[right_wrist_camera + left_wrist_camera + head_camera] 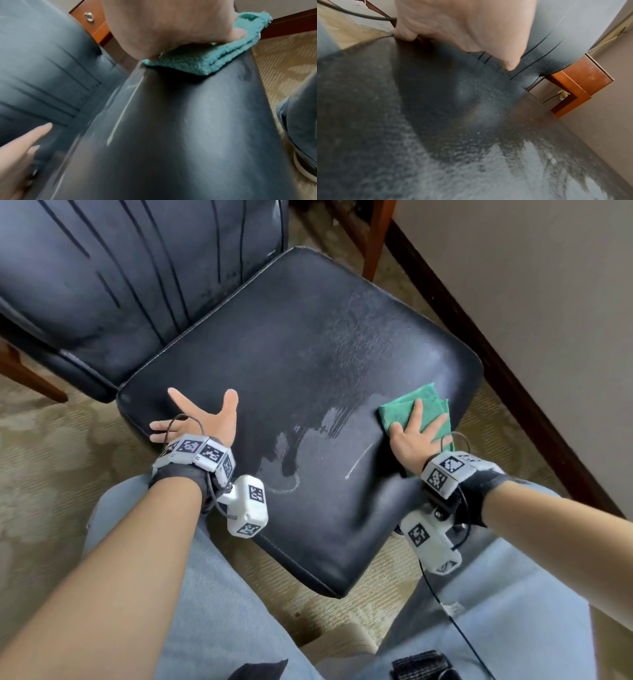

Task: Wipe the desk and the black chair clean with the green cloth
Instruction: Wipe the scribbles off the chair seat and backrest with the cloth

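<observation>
Green cloth [416, 412] is lying folded on the seat of the black chair [308, 364], near the seat's right edge, and the right hand [412, 436] is pressing flat on top of it. The fingers [416, 414] of this hand are lying straight and spread over the cloth, not curling around it; in the right wrist view the palm is covering most of the cloth and only the folded layers are showing at the side. Beside the cloth, toward the middle of the seat, wet streaks [318, 422] are shining on the leather, and a thin pale line [359, 462] is running near the wrist. The left hand [202, 419] is resting on the left side of the seat, near that edge, well apart from the cloth. Its fingers are open and spread, holding nothing. Behind the seat, the padded backrest [137, 268] is standing with dark stitched lines. The person's legs in light blue jeans [212, 594] are showing in front of the chair, on a patterned beige carpet [51, 440]. To the right, a dark wooden baseboard [513, 385] is running along a pale wall.
</observation>
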